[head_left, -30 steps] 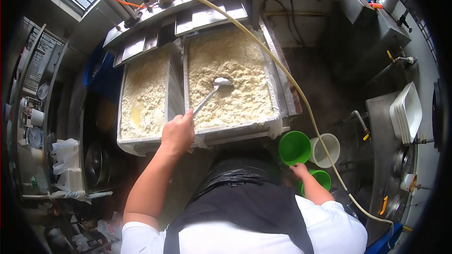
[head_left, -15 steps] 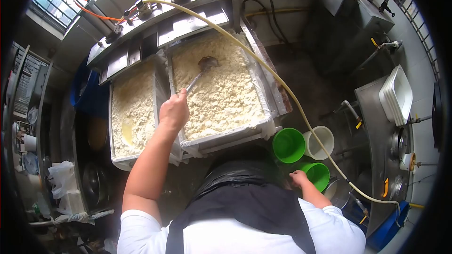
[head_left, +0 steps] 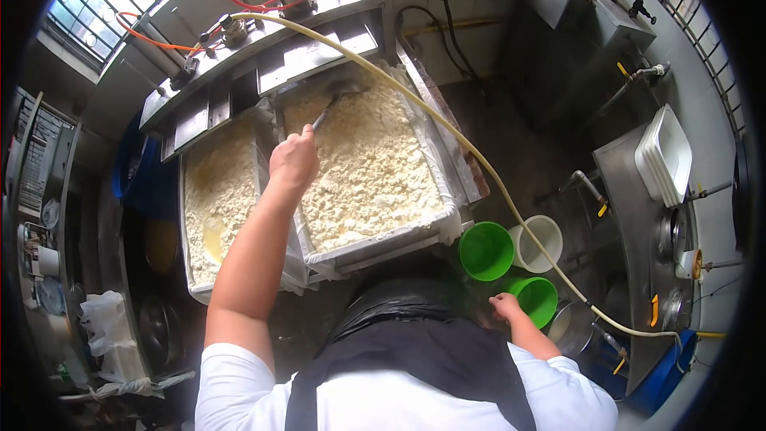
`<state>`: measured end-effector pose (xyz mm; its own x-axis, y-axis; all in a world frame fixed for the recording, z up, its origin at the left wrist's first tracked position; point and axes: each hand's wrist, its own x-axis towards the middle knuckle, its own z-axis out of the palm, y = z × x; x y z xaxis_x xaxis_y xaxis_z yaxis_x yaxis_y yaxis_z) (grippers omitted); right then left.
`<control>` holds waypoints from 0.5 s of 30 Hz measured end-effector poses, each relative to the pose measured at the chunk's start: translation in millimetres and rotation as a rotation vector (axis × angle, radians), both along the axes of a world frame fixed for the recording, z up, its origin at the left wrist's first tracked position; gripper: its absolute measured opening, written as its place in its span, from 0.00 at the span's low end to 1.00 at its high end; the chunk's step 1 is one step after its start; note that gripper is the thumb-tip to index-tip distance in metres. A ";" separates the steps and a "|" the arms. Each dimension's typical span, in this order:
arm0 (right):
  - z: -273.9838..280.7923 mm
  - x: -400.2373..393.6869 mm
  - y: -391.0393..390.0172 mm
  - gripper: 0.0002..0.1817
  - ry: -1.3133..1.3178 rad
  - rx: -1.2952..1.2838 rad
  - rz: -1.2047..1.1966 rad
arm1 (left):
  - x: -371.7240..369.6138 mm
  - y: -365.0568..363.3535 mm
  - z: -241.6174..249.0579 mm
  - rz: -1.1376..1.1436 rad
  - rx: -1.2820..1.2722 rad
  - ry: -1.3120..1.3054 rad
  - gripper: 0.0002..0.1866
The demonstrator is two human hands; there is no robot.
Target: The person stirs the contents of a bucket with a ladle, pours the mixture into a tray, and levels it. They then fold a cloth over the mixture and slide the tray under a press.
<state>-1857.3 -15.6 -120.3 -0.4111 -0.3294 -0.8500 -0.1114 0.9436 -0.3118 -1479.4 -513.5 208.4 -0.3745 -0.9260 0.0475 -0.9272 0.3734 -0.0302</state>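
My left hand (head_left: 294, 161) grips the handle of a metal ladle (head_left: 324, 116). The ladle's bowl lies at the far side of the crumbly pale curd (head_left: 375, 175), partly in shadow. This curd fills a large cloth-lined box (head_left: 383, 247). A second box to the left holds more curd (head_left: 219, 207), with a small pool of yellowish liquid near its front. Low at my right side, my right hand (head_left: 504, 306) hangs with its fingers curled, and nothing shows in them. A green bucket (head_left: 536, 302) is just beside and below that hand.
Another green bucket (head_left: 487, 251) and a white bucket (head_left: 542, 243) stand right of the boxes. A yellow hose (head_left: 479, 152) crosses above the right box's corner. Behind is a metal press frame (head_left: 255, 32). White trays (head_left: 666, 156) stand on a metal counter at right.
My left hand has pushed the ladle farther away, toward the back of the right box. My right hand stays by the green bucket. The view has shifted slightly.
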 end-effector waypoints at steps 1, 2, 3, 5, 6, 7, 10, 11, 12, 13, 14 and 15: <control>0.1 -2.7 0.0 0.18 0.001 0.000 0.000 | 5.6 -11.4 -2.9 0.055 0.082 -0.035 0.18; 10.9 -3.1 -3.4 0.18 -0.007 0.020 0.003 | 12.7 -13.4 -0.9 0.055 0.084 -0.035 0.18; 18.2 -3.3 -5.6 0.19 -0.015 0.039 0.006 | 19.3 -14.9 3.6 0.102 0.112 -0.039 0.18; 13.8 -5.8 -1.4 0.18 -0.014 0.014 -0.029 | 31.2 -20.4 9.3 0.159 0.141 -0.061 0.16; 10.3 -6.6 1.2 0.18 -0.012 -0.012 -0.064 | 33.1 -20.2 8.1 0.154 0.140 -0.062 0.16; 6.6 -7.0 3.9 0.18 -0.013 -0.011 -0.069 | 35.4 -17.1 5.6 0.205 0.133 -0.023 0.16; 1.9 -8.5 15.2 0.18 0.000 -0.033 -0.059 | 29.9 -8.1 -9.6 0.279 0.132 0.042 0.16; 1.9 -8.3 17.5 0.19 -0.005 0.000 -0.028 | 22.8 -3.3 -12.8 0.245 0.142 0.034 0.16; 0.7 -9.3 19.2 0.19 -0.009 0.033 0.002 | 11.0 4.6 -7.6 0.211 0.151 0.026 0.16; 0.0 -11.4 20.0 0.19 -0.008 0.028 0.002 | 3.5 13.8 -0.1 0.187 0.141 0.040 0.17; -1.3 -12.6 21.7 0.19 -0.011 0.007 -0.019 | -6.2 21.8 9.0 0.183 0.138 0.039 0.17; -2.7 -12.8 26.1 0.20 -0.015 -0.009 -0.040 | -13.5 30.5 14.4 0.180 0.120 0.066 0.17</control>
<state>-1870.1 10.5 -123.0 -0.4110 -0.3203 -0.8535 -0.0690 0.9445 -0.3212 -1492.9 -483.0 222.8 -0.2024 -0.9781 -0.0481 -0.9777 0.1990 0.0670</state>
